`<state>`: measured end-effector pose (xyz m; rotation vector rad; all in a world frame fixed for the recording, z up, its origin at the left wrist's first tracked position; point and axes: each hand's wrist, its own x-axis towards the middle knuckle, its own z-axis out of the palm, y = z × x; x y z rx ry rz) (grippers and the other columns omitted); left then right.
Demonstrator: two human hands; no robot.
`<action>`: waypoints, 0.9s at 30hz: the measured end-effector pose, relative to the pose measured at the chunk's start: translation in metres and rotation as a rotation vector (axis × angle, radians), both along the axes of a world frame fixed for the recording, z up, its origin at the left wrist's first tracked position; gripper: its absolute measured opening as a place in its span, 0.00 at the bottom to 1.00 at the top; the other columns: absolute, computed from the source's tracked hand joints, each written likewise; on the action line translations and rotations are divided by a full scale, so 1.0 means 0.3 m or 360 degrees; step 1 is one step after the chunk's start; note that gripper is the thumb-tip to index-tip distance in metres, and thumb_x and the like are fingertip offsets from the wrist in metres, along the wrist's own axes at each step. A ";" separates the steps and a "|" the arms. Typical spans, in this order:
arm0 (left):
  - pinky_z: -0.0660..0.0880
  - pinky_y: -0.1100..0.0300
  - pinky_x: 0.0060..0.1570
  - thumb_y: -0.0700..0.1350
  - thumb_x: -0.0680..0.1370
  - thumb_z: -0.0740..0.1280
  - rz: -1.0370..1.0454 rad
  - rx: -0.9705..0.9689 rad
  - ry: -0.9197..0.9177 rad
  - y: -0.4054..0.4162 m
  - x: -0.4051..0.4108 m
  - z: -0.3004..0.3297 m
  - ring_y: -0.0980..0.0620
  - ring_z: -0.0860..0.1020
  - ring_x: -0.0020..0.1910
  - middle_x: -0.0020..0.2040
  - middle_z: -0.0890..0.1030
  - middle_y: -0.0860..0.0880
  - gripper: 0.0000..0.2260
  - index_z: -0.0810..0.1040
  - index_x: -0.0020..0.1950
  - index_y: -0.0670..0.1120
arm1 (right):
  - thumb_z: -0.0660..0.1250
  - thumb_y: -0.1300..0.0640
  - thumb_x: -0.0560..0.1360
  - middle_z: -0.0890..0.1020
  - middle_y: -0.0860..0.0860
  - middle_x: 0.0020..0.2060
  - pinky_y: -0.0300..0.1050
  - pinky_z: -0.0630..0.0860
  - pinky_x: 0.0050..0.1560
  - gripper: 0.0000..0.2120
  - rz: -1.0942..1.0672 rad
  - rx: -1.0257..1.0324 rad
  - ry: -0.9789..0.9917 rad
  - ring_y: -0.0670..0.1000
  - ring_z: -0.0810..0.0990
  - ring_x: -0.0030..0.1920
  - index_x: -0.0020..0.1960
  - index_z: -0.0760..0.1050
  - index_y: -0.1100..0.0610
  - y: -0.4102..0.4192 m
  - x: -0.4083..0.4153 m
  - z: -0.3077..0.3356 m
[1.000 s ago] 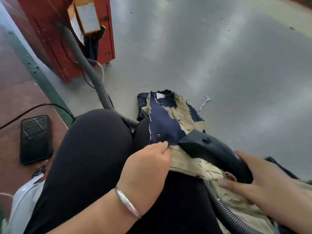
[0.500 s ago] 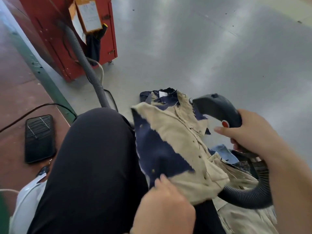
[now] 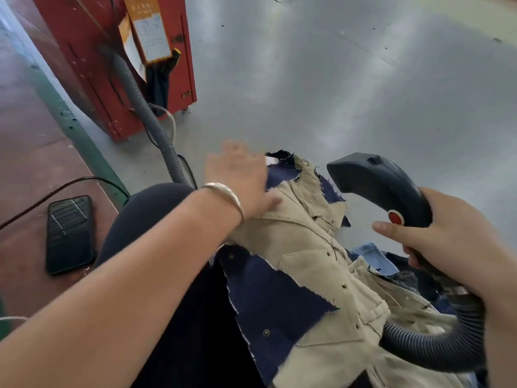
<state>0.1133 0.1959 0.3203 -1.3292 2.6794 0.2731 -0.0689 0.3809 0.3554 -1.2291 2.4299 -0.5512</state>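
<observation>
Left hand, fingers straight and apart, presses the tan-and-navy garment flat on the lap, apparently smoothing it; right hand, clamped round the hose nozzle, holds it clear at right.

No writing can be read. The white printed sheet on the orange board, fixed to the red metal cabinet, is too blurred to make out.
</observation>
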 end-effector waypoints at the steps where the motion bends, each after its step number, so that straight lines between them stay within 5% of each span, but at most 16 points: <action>1: 0.67 0.54 0.51 0.72 0.68 0.61 0.0099 -0.0024 -0.0070 -0.011 0.043 -0.056 0.44 0.71 0.60 0.59 0.74 0.46 0.36 0.68 0.66 0.49 | 0.76 0.47 0.70 0.81 0.47 0.25 0.37 0.73 0.23 0.13 -0.0007 -0.0014 -0.0005 0.49 0.79 0.21 0.43 0.72 0.47 0.002 -0.002 0.003; 4: 0.67 0.57 0.48 0.75 0.64 0.63 0.0404 0.0470 0.0157 -0.017 0.054 -0.115 0.44 0.74 0.61 0.64 0.75 0.47 0.47 0.60 0.72 0.46 | 0.76 0.47 0.69 0.80 0.47 0.24 0.40 0.72 0.25 0.13 0.0012 -0.0001 0.0016 0.48 0.77 0.20 0.41 0.72 0.48 0.005 -0.001 0.002; 7: 0.65 0.64 0.47 0.61 0.70 0.71 0.0423 0.0691 0.0619 0.010 0.051 -0.150 0.53 0.73 0.54 0.61 0.75 0.51 0.29 0.70 0.66 0.48 | 0.77 0.47 0.69 0.80 0.48 0.24 0.43 0.72 0.27 0.14 0.0042 0.0043 0.0022 0.48 0.77 0.20 0.41 0.71 0.48 -0.008 0.010 0.003; 9: 0.64 0.71 0.42 0.47 0.74 0.69 0.0512 0.0629 0.1023 0.032 0.074 -0.137 0.58 0.72 0.47 0.56 0.77 0.53 0.14 0.74 0.59 0.52 | 0.77 0.47 0.69 0.80 0.50 0.24 0.44 0.74 0.28 0.14 0.0066 0.0053 -0.0005 0.50 0.78 0.21 0.41 0.71 0.49 -0.020 0.021 0.011; 12: 0.68 0.67 0.44 0.37 0.74 0.63 0.0745 0.0150 0.1501 0.054 0.165 -0.106 0.54 0.76 0.45 0.46 0.80 0.53 0.12 0.78 0.50 0.53 | 0.76 0.45 0.68 0.81 0.49 0.25 0.44 0.73 0.28 0.14 0.0106 0.0043 0.0023 0.49 0.77 0.20 0.40 0.71 0.49 -0.027 0.037 0.029; 14: 0.69 0.63 0.44 0.39 0.76 0.63 0.0794 -0.0076 0.1475 0.080 0.268 -0.086 0.55 0.76 0.42 0.43 0.81 0.55 0.11 0.81 0.50 0.52 | 0.75 0.44 0.67 0.81 0.46 0.26 0.45 0.74 0.29 0.14 0.0112 0.0033 0.0027 0.47 0.77 0.20 0.41 0.72 0.48 -0.027 0.048 0.040; 18: 0.65 0.67 0.25 0.46 0.75 0.67 0.0754 0.0021 0.1089 0.221 0.431 -0.067 0.57 0.73 0.25 0.29 0.78 0.55 0.09 0.81 0.52 0.58 | 0.73 0.39 0.63 0.80 0.43 0.27 0.50 0.77 0.31 0.16 0.0133 0.0026 0.0084 0.46 0.77 0.21 0.40 0.72 0.47 -0.020 0.082 0.061; 23: 0.75 0.51 0.33 0.47 0.61 0.79 0.0680 -0.0278 0.0408 0.322 0.487 -0.055 0.40 0.75 0.40 0.45 0.71 0.44 0.29 0.78 0.61 0.57 | 0.73 0.38 0.62 0.79 0.35 0.30 0.48 0.74 0.31 0.16 0.0273 0.0127 0.0150 0.41 0.78 0.32 0.43 0.71 0.39 0.005 0.133 0.070; 25: 0.74 0.39 0.43 0.45 0.59 0.80 0.0508 -0.0581 0.0390 0.321 0.452 -0.027 0.35 0.70 0.54 0.59 0.69 0.39 0.35 0.75 0.65 0.55 | 0.75 0.39 0.62 0.78 0.31 0.30 0.45 0.71 0.30 0.17 0.0361 0.0233 0.0131 0.37 0.78 0.32 0.43 0.69 0.29 0.014 0.151 0.075; 27: 0.68 0.33 0.57 0.41 0.65 0.71 0.0076 -0.0707 0.0560 0.328 0.382 0.004 0.37 0.64 0.66 0.69 0.67 0.39 0.28 0.76 0.65 0.52 | 0.76 0.39 0.61 0.79 0.31 0.32 0.46 0.73 0.30 0.19 0.0393 0.0326 0.0115 0.37 0.79 0.32 0.44 0.69 0.28 0.030 0.162 0.082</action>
